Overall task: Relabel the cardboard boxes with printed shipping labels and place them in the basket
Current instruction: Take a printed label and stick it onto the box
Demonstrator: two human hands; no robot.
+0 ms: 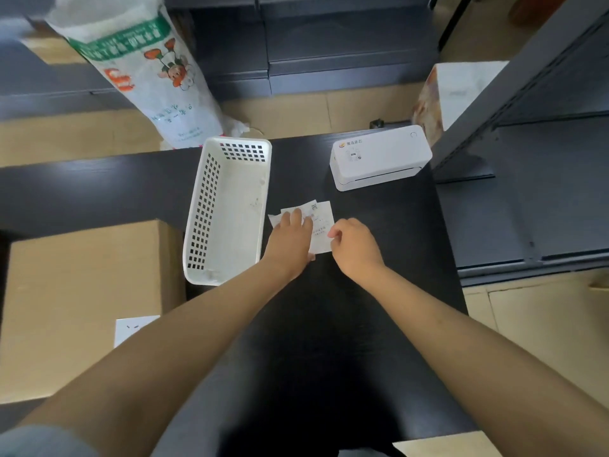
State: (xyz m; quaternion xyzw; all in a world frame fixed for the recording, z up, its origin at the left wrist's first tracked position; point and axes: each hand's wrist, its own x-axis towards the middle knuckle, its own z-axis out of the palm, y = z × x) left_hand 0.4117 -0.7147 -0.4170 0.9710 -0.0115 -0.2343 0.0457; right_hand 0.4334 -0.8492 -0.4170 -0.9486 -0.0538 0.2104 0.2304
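White printed shipping labels (318, 225) lie overlapping on the black table (379, 258), pressed flat under the spread fingers of the left hand (290, 237). The right hand (354, 244) pinches the right edge of the nearest label. Just left stands an empty white perforated basket (227, 209); farther left, a cardboard box (82, 308). A white label printer (380, 156) sits far right.

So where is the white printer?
In the head view the white printer sits on the far right of the dark table, right of the white basket and beyond the paper labels the hands are handling.
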